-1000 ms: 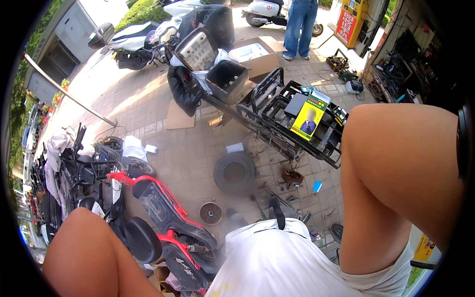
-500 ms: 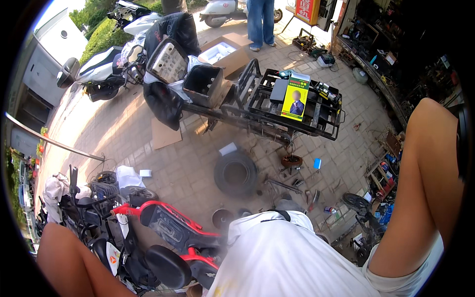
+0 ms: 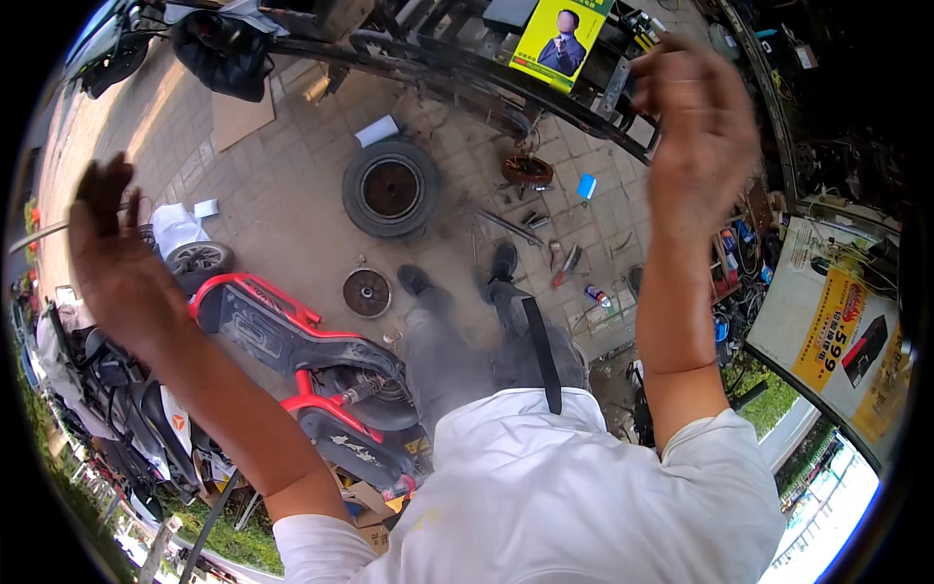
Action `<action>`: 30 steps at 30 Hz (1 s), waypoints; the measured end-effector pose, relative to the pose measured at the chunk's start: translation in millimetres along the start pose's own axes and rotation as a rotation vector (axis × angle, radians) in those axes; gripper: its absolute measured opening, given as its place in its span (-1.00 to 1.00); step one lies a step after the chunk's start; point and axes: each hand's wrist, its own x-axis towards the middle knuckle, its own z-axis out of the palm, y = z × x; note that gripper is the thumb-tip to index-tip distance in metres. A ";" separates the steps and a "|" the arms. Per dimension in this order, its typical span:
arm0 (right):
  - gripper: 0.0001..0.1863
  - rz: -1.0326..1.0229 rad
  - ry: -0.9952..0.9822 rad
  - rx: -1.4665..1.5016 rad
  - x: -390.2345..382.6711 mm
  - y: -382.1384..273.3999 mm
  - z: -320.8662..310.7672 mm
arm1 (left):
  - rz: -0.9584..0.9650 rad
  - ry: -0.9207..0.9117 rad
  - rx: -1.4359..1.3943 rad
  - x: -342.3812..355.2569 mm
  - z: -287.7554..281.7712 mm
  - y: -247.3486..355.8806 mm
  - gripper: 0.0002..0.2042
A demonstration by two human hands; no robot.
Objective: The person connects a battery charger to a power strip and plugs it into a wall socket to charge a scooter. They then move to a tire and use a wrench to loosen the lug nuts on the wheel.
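Note:
Both my arms are raised in front of me, apart from each other. At the left, my left hand [image 3: 122, 258] hangs in the air with its fingers apart and nothing visible in them. Beneath and beside it lies a red and black electric scooter [image 3: 277, 331]. My right hand [image 3: 699, 136] is up at the right, its fingers bent and blurred, so their grip is unclear. Nearest to it are a black metal cart frame [image 3: 443, 73] and the yellow-green box [image 3: 564, 44] on top. A wheel with a thick tyre [image 3: 358, 200] lies flat ahead of my feet.
A round metal hub [image 3: 368, 292] lies near my shoes. An orange-rimmed small wheel [image 3: 527, 171], a blue packet [image 3: 587, 186], a spray can [image 3: 597, 296] and loose tools are scattered on the paving. Parked scooters crowd the left; a poster board [image 3: 822, 321] stands right.
My view has tilted down toward my feet. My forearms and both hands have come into sight, where only bent elbows showed before. The cart frame now sits at the top edge.

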 end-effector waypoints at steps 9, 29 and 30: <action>-0.56 1.066 -0.788 -0.632 -286.8 353.6 118.9 | -1.140 -0.240 0.235 -290.8 -61.0 -371.1 -0.67; -0.77 1.873 -0.313 -0.516 -537.3 711.6 141.9 | -1.379 0.045 0.034 -334.4 -180.1 -759.1 -0.15; -0.78 1.874 -0.249 -0.496 -550.8 722.4 153.9 | -1.365 0.047 -0.068 -342.1 -186.0 -771.6 -0.15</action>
